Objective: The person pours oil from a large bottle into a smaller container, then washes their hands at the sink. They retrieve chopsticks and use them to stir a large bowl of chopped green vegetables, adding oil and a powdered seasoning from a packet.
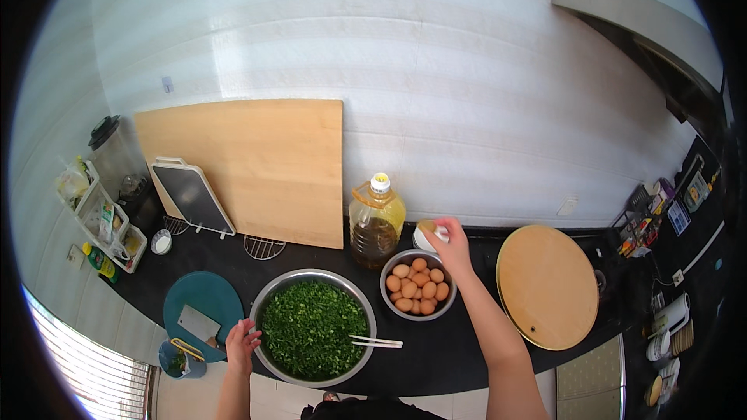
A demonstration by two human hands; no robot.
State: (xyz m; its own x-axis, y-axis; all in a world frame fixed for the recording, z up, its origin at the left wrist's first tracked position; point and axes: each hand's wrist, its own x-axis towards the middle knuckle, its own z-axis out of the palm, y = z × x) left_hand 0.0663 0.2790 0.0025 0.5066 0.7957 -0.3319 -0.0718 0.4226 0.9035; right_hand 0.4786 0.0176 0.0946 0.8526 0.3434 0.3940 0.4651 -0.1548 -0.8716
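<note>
A large steel bowl (369, 307) full of chopped green leaves (315, 330) stands before me, with white chopsticks (381, 341) resting over its right rim. My left hand (243, 340) is beside the bowl's left rim, fingers apart and loosely bent, holding nothing I can see. Beyond a smaller steel bowl (387, 302) of brown eggs (420, 286), my right hand (451, 243) reaches to a small white container (421, 241). Its fingers are closed at a small tan thing (427, 226) over the container; what that thing is, I cannot make out.
A jug of oil (376, 229) stands behind the bowls. Left lie a green round board (198, 292) and a cleaver (199, 323); a large wooden board (272, 163) leans on the wall. Right is a round wooden board (547, 288), below a range hood (622, 19).
</note>
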